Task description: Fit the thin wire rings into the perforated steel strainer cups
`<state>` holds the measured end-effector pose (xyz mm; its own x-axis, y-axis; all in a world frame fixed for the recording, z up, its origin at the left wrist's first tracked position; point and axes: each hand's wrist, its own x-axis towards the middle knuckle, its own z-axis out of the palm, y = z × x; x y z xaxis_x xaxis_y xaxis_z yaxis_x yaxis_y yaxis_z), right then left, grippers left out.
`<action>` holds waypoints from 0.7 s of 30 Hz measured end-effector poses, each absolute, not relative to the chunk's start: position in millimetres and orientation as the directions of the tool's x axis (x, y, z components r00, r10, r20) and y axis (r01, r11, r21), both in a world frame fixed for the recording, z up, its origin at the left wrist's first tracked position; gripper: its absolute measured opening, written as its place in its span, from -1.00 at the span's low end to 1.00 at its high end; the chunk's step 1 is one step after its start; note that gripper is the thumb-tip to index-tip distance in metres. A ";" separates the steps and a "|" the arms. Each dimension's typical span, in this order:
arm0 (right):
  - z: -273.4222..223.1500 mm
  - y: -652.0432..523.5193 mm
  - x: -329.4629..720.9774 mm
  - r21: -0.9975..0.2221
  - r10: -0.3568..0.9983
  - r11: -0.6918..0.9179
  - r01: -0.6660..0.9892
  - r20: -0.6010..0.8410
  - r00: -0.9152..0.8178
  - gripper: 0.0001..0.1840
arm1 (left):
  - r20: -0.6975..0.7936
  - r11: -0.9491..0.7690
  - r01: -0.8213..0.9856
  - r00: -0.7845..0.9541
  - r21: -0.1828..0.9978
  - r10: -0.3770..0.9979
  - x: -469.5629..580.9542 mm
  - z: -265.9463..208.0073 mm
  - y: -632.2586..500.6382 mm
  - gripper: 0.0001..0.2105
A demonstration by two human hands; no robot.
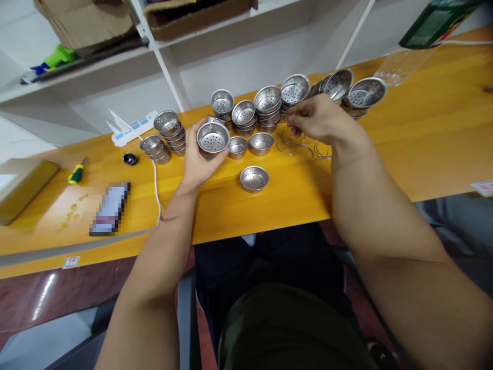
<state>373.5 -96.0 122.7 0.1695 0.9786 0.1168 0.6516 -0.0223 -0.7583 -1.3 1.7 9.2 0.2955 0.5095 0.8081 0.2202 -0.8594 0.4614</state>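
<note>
So the left hand [198, 162] has its grip clamped around a perforated metal strainer cup [212, 139], fingers wrapped under and behind it, holding it tilted up just off the yellow table [423, 149], a little back from the near edge. The right hand [318, 118] sits further back, fingertips pinched together on something tiny near the clear rings [304, 149] lying on the table. I can't tell what's actually between the fingers, it's too small and the hand covers it.

Behind both hands there's a row of stacked strainer cups [267, 105] running toward the far edge, and the stacks at the right end lean over. Three loose cups sit in front, one single cup [254, 178] nearest the near edge. Toward the left end there's a screwdriver [77, 172], a blurred-out phone [110, 208] and a white cable [157, 190].

The right end of the table has plenty of open room, and so does the near edge in front of the hands.
</note>
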 end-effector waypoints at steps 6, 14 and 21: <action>131.3 -104.0 345.1 -0.959 0.989 -0.016 0.284 0.027 0.147 -0.63 | 0.820 -0.860 0.214 0.262 0.464 0.508 -1.4 12.4 -2.0 0.00; 115.4 -93.9 320.1 -0.911 0.975 0.176 0.374 0.214 0.064 -0.79 | 0.755 -0.819 0.207 0.318 0.535 0.574 12.9 11.6 -14.0 0.11; 88.9 -93.3 293.4 -0.875 0.904 0.425 0.232 0.423 -0.060 -0.38 | 0.718 -0.800 0.272 0.355 0.534 0.599 21.8 23.8 -37.8 -0.07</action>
